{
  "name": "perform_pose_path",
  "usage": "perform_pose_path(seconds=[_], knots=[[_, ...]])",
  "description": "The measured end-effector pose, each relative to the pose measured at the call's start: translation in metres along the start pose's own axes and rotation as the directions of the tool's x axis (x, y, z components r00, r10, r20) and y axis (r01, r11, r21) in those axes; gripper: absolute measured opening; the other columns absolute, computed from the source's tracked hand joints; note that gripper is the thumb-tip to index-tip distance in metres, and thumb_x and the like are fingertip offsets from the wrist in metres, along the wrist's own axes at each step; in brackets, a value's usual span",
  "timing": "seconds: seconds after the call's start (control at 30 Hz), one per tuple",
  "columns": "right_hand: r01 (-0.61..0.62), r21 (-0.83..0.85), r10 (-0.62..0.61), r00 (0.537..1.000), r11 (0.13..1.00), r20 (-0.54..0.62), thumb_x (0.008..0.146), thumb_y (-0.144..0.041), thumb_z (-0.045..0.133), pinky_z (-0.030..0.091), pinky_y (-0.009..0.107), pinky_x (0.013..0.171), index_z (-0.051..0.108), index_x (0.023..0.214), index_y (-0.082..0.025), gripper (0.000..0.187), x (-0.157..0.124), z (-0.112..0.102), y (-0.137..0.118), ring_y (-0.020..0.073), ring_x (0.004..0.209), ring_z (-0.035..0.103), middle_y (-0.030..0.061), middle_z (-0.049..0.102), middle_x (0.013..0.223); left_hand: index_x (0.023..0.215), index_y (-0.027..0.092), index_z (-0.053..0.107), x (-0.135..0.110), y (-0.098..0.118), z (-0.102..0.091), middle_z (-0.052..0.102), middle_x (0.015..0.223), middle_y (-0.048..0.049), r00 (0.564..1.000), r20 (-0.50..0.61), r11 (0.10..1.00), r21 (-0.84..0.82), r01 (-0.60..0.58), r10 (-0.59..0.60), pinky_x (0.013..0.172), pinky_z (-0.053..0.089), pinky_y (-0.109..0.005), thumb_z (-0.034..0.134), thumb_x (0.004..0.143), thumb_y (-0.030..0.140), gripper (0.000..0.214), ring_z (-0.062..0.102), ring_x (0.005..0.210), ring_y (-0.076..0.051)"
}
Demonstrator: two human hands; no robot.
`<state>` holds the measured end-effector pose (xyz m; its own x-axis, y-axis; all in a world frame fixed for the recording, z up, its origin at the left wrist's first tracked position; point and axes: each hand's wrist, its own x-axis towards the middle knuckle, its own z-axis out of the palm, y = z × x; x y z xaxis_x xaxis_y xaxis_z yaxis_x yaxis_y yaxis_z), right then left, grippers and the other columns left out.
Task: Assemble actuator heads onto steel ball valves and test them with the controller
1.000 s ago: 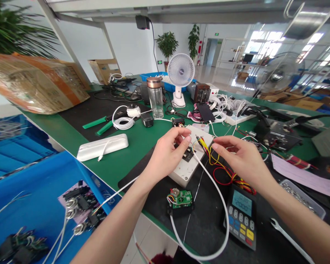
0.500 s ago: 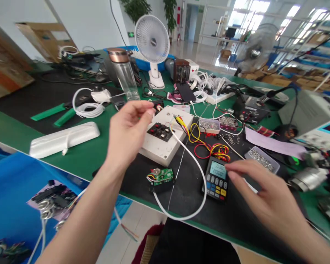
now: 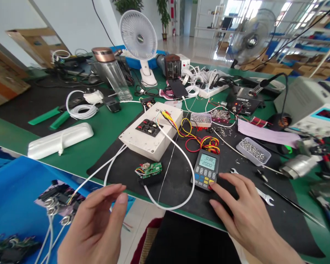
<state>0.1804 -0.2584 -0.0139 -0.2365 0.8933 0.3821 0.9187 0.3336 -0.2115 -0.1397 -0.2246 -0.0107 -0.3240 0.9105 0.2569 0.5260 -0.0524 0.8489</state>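
Observation:
My right hand (image 3: 246,209) reaches over the handheld meter (image 3: 206,168), a fingertip at the lower right keys, fingers apart and nothing held. Two rows of digits show on the meter's lit screen. Red and yellow leads (image 3: 210,143) run from its top to the white box (image 3: 154,130), which carries a black terminal block (image 3: 149,127). My left hand (image 3: 95,223) hovers by the table's front edge, empty, fingers curved and thumb apart from them. Between the hands lies a green circuit board (image 3: 151,169) on a black housing, with a white cable (image 3: 191,190) looping from it to the box.
Trays of small metal parts (image 3: 253,151) and an open-end wrench (image 3: 264,196) lie at the right. A soldering station (image 3: 244,101) is behind them. A white fan (image 3: 139,35) and a glass bottle (image 3: 115,79) stand at the back. Circuit boards with cables (image 3: 57,200) rest on blue sheeting at left.
My left hand has left the terminal block and come down toward me at the front edge. My right hand has moved from beside the meter's screen to its lower keys.

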Motion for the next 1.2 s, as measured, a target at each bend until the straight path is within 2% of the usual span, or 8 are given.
perform_pose_path(seconds=[0.13,0.3,0.43,0.6,0.8,0.93,1.07,1.2], knots=[[-0.022,0.073,0.026,0.999,0.997,-0.046,0.102,-0.035,0.066,0.051,0.058,0.103,0.061,0.139,-0.024,0.039,-0.005,0.001,0.002,0.0364,0.127,0.052,0.0142,0.054,0.143,0.121,0.034,0.071,0.001,0.001,-0.007,0.072,0.118,0.0003,0.990,-0.032,0.990,-0.008,0.138,-0.138,0.107,0.057,-0.045,0.075,0.092,0.048,0.032,0.069,0.108,-0.026],[-0.008,0.082,0.015,0.997,0.997,-0.082,0.104,-0.036,0.064,0.048,0.055,0.104,0.060,0.140,-0.021,0.038,-0.008,0.002,0.006,0.0345,0.125,0.054,0.0141,0.057,0.138,0.123,0.030,0.068,0.008,-0.006,-0.002,0.070,0.120,-0.0028,0.993,0.100,0.998,-0.019,0.063,-0.061,0.097,0.058,-0.036,0.074,0.094,0.044,0.033,0.068,0.106,-0.022],[0.015,0.086,-0.006,0.994,0.996,-0.106,0.106,-0.040,0.063,0.048,0.051,0.104,0.059,0.141,-0.018,0.042,-0.010,0.004,0.009,0.0331,0.120,0.057,0.0139,0.060,0.134,0.135,0.028,0.060,0.013,-0.013,0.009,0.066,0.131,-0.0072,0.988,0.152,1.000,-0.010,-0.004,0.005,0.102,0.058,-0.042,0.073,0.096,0.043,0.044,0.068,0.114,-0.024],[0.032,0.101,-0.017,0.989,0.994,-0.147,0.105,-0.043,0.064,0.048,0.049,0.103,0.060,0.139,-0.016,0.043,-0.012,0.005,0.012,0.0325,0.118,0.059,0.0130,0.062,0.130,0.151,0.030,0.045,0.029,-0.007,0.018,0.059,0.146,-0.0101,0.957,0.287,0.990,0.124,-0.070,0.032,0.106,0.055,-0.046,0.071,0.097,0.047,0.063,0.062,0.129,-0.028],[0.019,0.100,-0.003,0.988,0.995,-0.157,0.106,-0.042,0.063,0.048,0.048,0.102,0.059,0.138,-0.016,0.041,-0.010,0.005,0.010,0.0317,0.118,0.059,0.0129,0.062,0.128,0.146,0.027,0.053,0.048,0.006,0.019,0.068,0.121,-0.0081,0.921,0.389,0.975,0.205,-0.084,-0.002,0.096,0.057,-0.045,0.073,0.094,0.051,0.061,0.066,0.106,-0.026],[0.026,0.091,-0.010,0.985,0.996,-0.171,0.106,-0.042,0.063,0.048,0.049,0.103,0.059,0.136,-0.015,0.040,-0.009,0.005,0.011,0.0319,0.117,0.059,0.0137,0.063,0.127,0.139,0.027,0.058,0.038,0.005,0.015,0.067,0.126,-0.0076,0.946,0.321,0.998,0.039,-0.054,0.038,0.099,0.057,-0.042,0.083,0.087,0.046,0.061,0.067,0.107,-0.024],[0.018,0.100,0.000,0.984,0.995,-0.178,0.107,-0.046,0.061,0.048,0.049,0.103,0.060,0.136,-0.015,0.043,-0.011,0.006,0.012,0.0331,0.117,0.060,0.0142,0.064,0.126,0.137,0.030,0.062,0.014,0.010,0.008,0.061,0.133,-0.0079,0.980,0.162,0.986,-0.136,-0.096,0.118,0.106,0.055,-0.039,0.088,0.083,0.036,0.060,0.064,0.117,-0.024],[0.007,0.126,0.019,0.979,0.992,-0.205,0.105,-0.046,0.063,0.048,0.051,0.102,0.062,0.134,-0.017,0.040,-0.012,0.000,0.013,0.0330,0.113,0.062,0.0130,0.066,0.124,0.135,0.030,0.064,-0.009,0.020,0.003,0.057,0.132,-0.0075,0.990,0.021,0.947,-0.296,-0.125,0.137,0.103,0.057,-0.034,0.091,0.080,0.026,0.061,0.064,0.117,-0.022]])
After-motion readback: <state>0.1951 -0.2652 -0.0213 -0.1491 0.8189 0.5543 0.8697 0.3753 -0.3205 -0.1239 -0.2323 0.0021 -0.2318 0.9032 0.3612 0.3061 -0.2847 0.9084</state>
